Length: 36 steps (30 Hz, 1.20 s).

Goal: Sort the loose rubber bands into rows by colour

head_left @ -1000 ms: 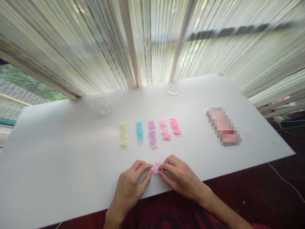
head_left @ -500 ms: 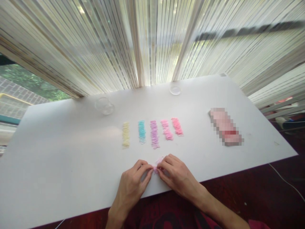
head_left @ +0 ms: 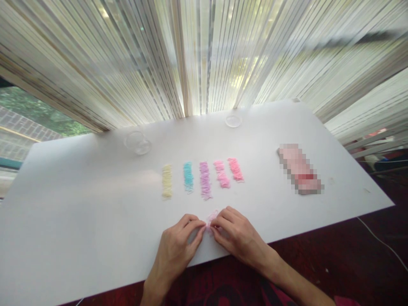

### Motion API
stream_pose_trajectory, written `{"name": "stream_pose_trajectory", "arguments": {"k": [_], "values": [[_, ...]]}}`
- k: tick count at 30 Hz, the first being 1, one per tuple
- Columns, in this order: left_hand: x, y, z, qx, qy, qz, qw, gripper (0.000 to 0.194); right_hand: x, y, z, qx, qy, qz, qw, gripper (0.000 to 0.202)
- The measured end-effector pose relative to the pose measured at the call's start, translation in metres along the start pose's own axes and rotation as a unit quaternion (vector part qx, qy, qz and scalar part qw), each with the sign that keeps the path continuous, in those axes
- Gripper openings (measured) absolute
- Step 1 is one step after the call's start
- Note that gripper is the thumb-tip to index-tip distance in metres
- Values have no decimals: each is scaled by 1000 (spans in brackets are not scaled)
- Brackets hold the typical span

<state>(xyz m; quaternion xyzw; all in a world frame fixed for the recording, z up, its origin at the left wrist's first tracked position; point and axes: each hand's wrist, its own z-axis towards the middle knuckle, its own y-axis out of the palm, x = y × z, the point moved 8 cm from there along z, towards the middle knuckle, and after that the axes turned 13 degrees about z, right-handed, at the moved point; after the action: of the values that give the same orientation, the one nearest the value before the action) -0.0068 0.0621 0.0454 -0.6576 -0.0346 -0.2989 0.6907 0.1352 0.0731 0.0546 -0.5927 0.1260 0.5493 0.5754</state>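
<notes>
Near the table's front edge, my left hand (head_left: 180, 240) and my right hand (head_left: 237, 233) meet with fingertips pinched on light pink strands (head_left: 212, 216). Part of the strands shows beyond the right fingertips; the rest is hidden by the fingers. Past the hands lie separate strips of short strands: yellow (head_left: 167, 182), blue (head_left: 188, 177), purple (head_left: 205, 180), pink (head_left: 222, 174) and, furthest right, a deeper pink one (head_left: 236, 170).
On the white table (head_left: 95, 221), two clear round dishes, one of them here (head_left: 142, 146), stand at the back left. Another clear dish (head_left: 233, 121) is at the back middle. A blurred-out pink object (head_left: 299, 169) lies to the right. String curtains hang behind.
The view has shifted slightly. Both hands stay nearly in place, fingertips still pinched together on the light pink strands.
</notes>
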Motion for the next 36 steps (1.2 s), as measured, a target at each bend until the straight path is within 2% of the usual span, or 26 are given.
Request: {"name": "stream_pose_trajectory", "arguments": {"k": [7,12,19,26,36], "values": [[0,0,2,9,-5,4,1000,15,5,-4,-1,21,-1,12,1000,9],[2,0,5,9,-9,4,1000,22,5,-5,-1,31,-11,23,999,9],[5,1,12,7,3,-5,1000,19,6,-11,-2,44,-19,15,999,9],[2,2,10,-6,-2,-11,1000,14,15,-22,-3,79,16,76,994,10],[-1,-2,9,41,-49,-30,997,21,22,-24,-3,100,54,108,988,9]]}}
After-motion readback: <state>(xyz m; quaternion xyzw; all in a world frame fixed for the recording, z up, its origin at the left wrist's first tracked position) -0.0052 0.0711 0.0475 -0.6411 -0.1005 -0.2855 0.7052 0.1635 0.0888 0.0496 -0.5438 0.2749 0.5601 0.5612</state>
